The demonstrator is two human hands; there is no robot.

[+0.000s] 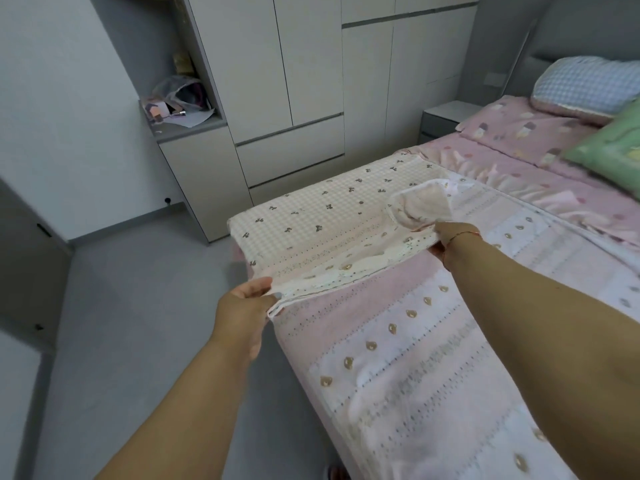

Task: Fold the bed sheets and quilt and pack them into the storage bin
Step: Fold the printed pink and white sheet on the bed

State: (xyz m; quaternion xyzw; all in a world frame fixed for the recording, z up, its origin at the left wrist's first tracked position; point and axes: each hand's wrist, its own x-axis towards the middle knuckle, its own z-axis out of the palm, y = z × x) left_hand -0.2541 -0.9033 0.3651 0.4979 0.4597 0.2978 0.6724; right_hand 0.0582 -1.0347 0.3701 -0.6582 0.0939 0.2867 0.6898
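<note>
Two hands, left hand (pixel 247 299) and right hand (pixel 450 240), each grip closed, pinching the quilt (pixel 398 341) edge.

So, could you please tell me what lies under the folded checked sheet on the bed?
The checked sheet rests on the pink striped quilt, whose edge both hands lift. Whatever lies beneath the quilt there is covered.

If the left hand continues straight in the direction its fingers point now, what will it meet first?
Probably the quilt itself: the left hand already pinches its lace edge, fingers pointing right across the bed, though depth is unclear.
</note>
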